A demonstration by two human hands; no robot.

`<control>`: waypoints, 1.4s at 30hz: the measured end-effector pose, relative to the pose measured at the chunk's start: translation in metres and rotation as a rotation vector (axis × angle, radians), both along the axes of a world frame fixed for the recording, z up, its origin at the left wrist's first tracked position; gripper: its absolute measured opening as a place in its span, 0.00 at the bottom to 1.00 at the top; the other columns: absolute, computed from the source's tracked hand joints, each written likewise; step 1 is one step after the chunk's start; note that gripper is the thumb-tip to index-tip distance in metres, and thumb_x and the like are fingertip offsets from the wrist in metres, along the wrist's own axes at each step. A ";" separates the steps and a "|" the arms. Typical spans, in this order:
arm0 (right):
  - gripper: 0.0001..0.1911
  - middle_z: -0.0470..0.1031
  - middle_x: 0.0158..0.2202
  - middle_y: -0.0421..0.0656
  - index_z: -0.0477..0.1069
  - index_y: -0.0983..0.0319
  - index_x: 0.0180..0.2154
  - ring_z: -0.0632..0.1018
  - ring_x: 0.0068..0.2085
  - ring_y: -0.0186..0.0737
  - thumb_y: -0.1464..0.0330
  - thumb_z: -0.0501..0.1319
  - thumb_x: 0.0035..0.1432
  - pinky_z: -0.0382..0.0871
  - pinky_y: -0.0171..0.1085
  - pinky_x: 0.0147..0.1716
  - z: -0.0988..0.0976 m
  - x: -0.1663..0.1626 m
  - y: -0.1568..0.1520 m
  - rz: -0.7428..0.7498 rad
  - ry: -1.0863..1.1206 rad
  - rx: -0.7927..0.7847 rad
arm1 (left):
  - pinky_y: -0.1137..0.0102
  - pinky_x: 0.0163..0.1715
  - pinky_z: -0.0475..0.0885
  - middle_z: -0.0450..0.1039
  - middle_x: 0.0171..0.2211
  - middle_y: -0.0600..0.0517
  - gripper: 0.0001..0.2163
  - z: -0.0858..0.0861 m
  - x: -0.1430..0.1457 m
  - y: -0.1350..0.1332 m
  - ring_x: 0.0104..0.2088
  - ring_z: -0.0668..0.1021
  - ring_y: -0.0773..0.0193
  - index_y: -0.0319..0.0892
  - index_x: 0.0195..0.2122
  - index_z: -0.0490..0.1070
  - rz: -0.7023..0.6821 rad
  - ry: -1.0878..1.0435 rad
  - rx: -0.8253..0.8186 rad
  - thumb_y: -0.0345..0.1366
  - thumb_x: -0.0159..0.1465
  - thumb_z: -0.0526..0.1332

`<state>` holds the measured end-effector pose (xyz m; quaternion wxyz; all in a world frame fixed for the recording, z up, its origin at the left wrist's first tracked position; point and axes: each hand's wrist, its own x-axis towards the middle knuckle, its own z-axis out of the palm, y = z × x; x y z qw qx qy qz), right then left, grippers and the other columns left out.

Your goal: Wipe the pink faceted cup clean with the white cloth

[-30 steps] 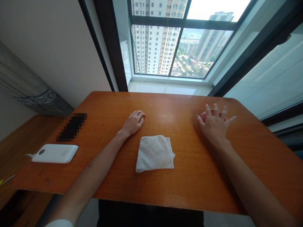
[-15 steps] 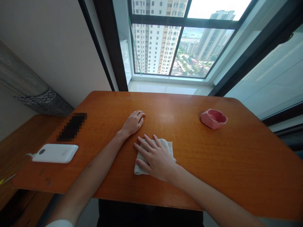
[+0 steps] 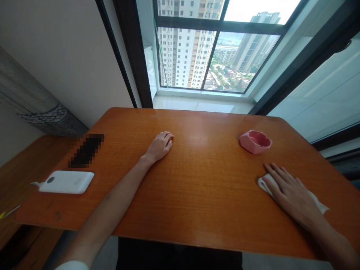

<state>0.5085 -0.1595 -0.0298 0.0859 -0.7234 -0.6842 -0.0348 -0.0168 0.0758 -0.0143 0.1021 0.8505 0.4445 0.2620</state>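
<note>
My right hand (image 3: 292,195) lies flat with fingers stretched out over a white cloth (image 3: 320,204), pressing it against the right part of the wooden table (image 3: 208,210). Most of the cloth is covered by the palm; its edges show at the fingertips and beside the wrist. Farther left, my left hand (image 3: 160,146) rests palm down on the tabletop, its fingers loosely bent and nothing seen in it. A pink angular ashtray (image 3: 255,142) stands just beyond my right fingertips, apart from them.
On the table's left side lie a white rounded device (image 3: 66,182) with a cable and a dark pixelated patch (image 3: 86,150). Behind the far edge is a window (image 3: 219,56). A grey curtain (image 3: 36,97) hangs at the left, above a wooden bench (image 3: 17,176).
My right hand has slid the cloth across the tabletop from the middle to the right side, below the ashtray. My left hand has stayed in place.
</note>
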 end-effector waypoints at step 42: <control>0.27 0.63 0.80 0.52 0.72 0.60 0.71 0.61 0.80 0.58 0.61 0.51 0.80 0.59 0.61 0.77 0.061 -0.245 0.151 0.265 0.157 0.204 | 0.50 0.69 0.73 0.77 0.61 0.43 0.13 -0.001 0.000 0.000 0.63 0.78 0.48 0.44 0.57 0.76 0.004 0.010 0.002 0.32 0.76 0.55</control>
